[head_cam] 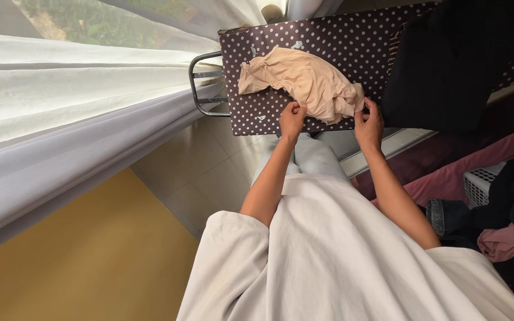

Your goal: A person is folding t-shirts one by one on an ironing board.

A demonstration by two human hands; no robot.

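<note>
Near: white shirt (340,249) fills the bottom of the view, both forearms reaching forward. Left hand (291,119) grip pinched on the near edge of the beige garment (304,80). Right hand (369,123) grip clamped on its bunched right end. Garment lies crumpled on the polka-dot ironing board (340,38). Dark cloth (447,65) covers the board's right side. Far left: sheer curtain (60,119).

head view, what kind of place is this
Likely a room in a home, set up for ironing: a polka-dot ironing board by a curtained window, a laundry basket nearby, both hands on a beige garment.
</note>
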